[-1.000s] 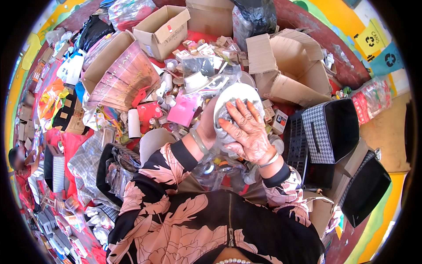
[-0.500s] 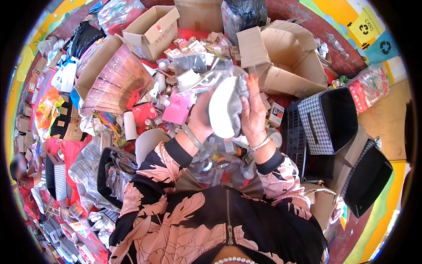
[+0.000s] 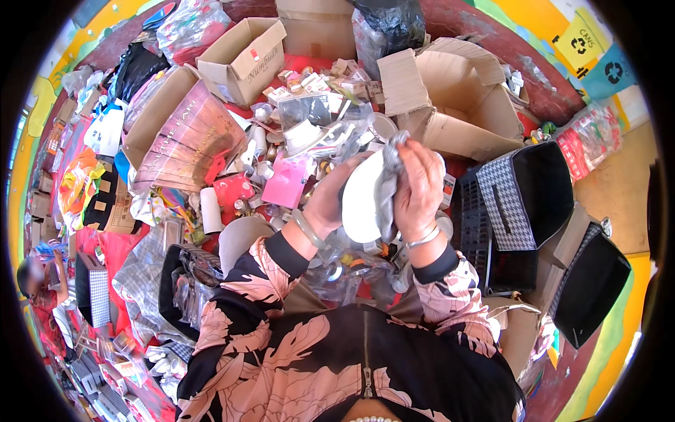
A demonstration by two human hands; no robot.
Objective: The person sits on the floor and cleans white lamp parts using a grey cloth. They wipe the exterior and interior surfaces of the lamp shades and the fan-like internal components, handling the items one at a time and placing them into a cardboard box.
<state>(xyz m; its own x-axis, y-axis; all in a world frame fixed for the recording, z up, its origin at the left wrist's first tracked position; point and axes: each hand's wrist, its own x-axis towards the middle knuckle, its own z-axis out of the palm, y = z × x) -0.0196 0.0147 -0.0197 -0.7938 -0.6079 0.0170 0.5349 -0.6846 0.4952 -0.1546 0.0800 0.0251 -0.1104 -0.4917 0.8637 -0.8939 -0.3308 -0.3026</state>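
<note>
Head view: I am holding a white rounded dish in front of me, tilted, its pale face turned leftward. My left hand is gripping the left edge; those fingers are curving behind it, so I cannot tell where their tips are resting. My right hand is closing on a bunched grey cloth, its fingers bending close together. The cloth is lying between these fingers and the dish, against the right side, with one fold protruding above the fingertips. Clear plastic packaging is lying below my hands. A pink card is lying left of the dish; an open cardboard box is standing beyond my right hand.
</note>
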